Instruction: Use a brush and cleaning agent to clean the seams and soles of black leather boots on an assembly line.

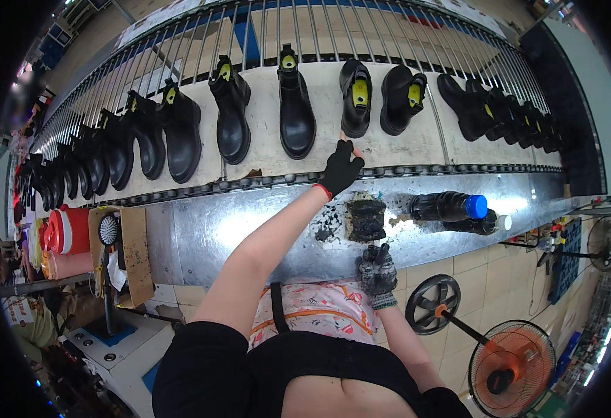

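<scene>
My left hand (342,167), in a black glove with bare fingertips and a red cuff, reaches forward over the table edge. Its fingers are stretched out and apart, the index fingertip at the toe of a black boot (353,120) with a yellow-green tag. I cannot tell whether it presses on the boot. Close to my body, my right hand (377,272) wears a grey knit glove stained black. Its fingers are curled around something dark that I cannot make out. Just beyond it lies a blackened pad (366,221) on the metal table, with black smears beside it.
More black boots (297,122) stand in a row along the pale conveyor (263,90), behind a chain (249,182). Two dark bottles (444,207) lie on the metal table (208,230). A red jug (67,230) and cardboard box (132,254) are at left, an orange fan (513,368) at lower right.
</scene>
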`<action>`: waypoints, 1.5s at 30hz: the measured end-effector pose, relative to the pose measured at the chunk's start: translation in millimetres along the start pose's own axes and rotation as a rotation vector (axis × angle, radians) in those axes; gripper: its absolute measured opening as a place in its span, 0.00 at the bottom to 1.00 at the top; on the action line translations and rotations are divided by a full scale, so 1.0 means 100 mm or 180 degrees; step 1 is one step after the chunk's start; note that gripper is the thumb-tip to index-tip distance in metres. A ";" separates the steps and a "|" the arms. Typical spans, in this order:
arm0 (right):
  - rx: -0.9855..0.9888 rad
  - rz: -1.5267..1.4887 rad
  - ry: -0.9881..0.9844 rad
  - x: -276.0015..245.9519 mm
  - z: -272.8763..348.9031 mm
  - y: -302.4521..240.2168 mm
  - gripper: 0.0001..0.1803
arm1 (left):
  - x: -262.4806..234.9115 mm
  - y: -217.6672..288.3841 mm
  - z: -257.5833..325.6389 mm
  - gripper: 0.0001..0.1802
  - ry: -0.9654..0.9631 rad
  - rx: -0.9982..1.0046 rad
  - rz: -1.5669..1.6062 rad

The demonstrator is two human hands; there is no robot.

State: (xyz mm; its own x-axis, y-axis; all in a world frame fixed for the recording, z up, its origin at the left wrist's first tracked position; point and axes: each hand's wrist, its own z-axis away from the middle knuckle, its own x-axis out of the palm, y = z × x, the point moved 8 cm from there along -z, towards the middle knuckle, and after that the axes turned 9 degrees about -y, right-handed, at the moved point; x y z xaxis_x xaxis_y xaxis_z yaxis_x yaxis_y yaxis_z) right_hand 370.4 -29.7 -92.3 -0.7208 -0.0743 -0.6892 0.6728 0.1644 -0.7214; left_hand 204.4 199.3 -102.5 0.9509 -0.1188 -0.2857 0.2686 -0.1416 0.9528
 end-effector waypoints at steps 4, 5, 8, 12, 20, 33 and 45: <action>0.0178 -0.0356 0.0010 0.04 0.03 0.06 0.15 | 0.16 0.02 -0.05 0.44 -0.0234 -0.0112 0.0088; 0.0136 -0.0233 0.0048 0.02 0.03 0.04 0.14 | 0.16 0.04 -0.05 0.44 -0.0149 -0.0106 0.0096; 0.0048 0.0008 0.0021 -0.03 -0.02 -0.11 0.12 | 0.18 0.03 -0.10 0.34 -0.0203 -0.0087 -0.0062; -0.0005 0.0286 -0.0030 -0.01 -0.01 -0.14 0.12 | 0.17 0.04 -0.08 0.20 0.0063 0.0258 0.0035; 0.0256 0.0126 -0.0168 0.04 0.02 0.00 0.18 | -0.26 0.68 0.70 0.29 -0.0366 0.0544 -0.1527; 0.0547 0.0312 -0.0248 0.04 0.01 0.08 0.34 | -1.60 0.19 -0.19 0.52 0.1426 -0.0684 -0.1267; 0.0168 0.0360 -0.0100 0.12 0.04 -0.01 0.35 | -1.79 -0.07 0.13 0.40 0.1119 -0.1309 -0.0633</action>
State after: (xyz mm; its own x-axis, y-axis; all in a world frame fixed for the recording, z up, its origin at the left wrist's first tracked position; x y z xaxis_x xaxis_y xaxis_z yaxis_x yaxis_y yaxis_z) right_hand 361.6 -35.0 -100.1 -0.6348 -0.0892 -0.7675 0.7579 0.1217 -0.6410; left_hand 30.0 208.6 -58.9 0.8511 0.2149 -0.4790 0.4181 0.2744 0.8660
